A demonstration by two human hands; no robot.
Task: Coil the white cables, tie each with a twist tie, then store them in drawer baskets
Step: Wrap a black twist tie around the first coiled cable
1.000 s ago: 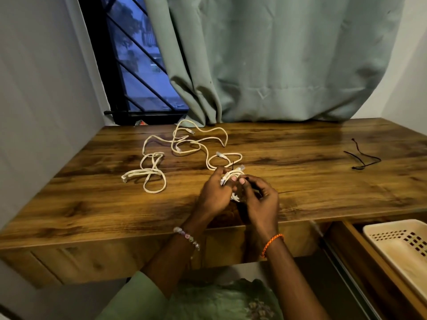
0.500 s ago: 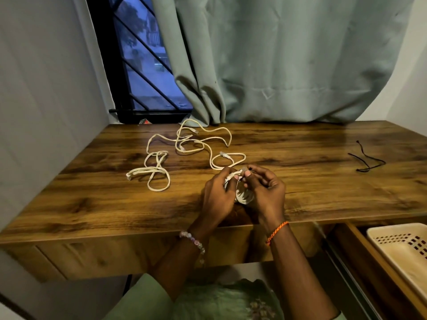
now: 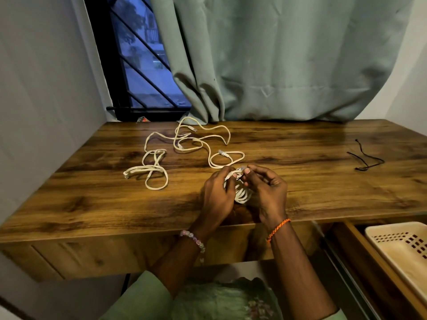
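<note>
Much of the coiled white cable [image 3: 241, 192] is hidden between the two hands; only its lower loops and two plug ends at the top show. Whether a twist tie is already around it cannot be told, since the fingers cover the middle of the bundle. The open drawer [image 3: 346, 245] at about 4 o'clock is cut off by the frame edge, and so is the cream basket [image 3: 381, 232] sitting in it. The person's forearms run out of the bottom of the view.

The coil is small and tight, several pale loops stacked together, held just above the near edge of the wooden desk [image 3: 92, 192], a little right of its middle. At 11 o'clock from the hands a longer tangle of loose white cables [image 3: 184, 144] sprawls over the desktop, with one loop reaching to just beside the fingertips. Well apart at 2 o'clock lie thin black twist ties [image 3: 366, 158], bent and crossing each other.

The left hand [image 3: 217, 197] is curled around the left side of the coil, its fingers wrapped over the loops and its thumb up by a plug end. The right hand [image 3: 265, 192] faces it, its thumb and forefinger pinching the top of the bundle near the other plug, its remaining fingers bent loosely. Both wrists rest close to the desk's front edge, a bead bracelet on the left and an orange thread band on the right.
</note>
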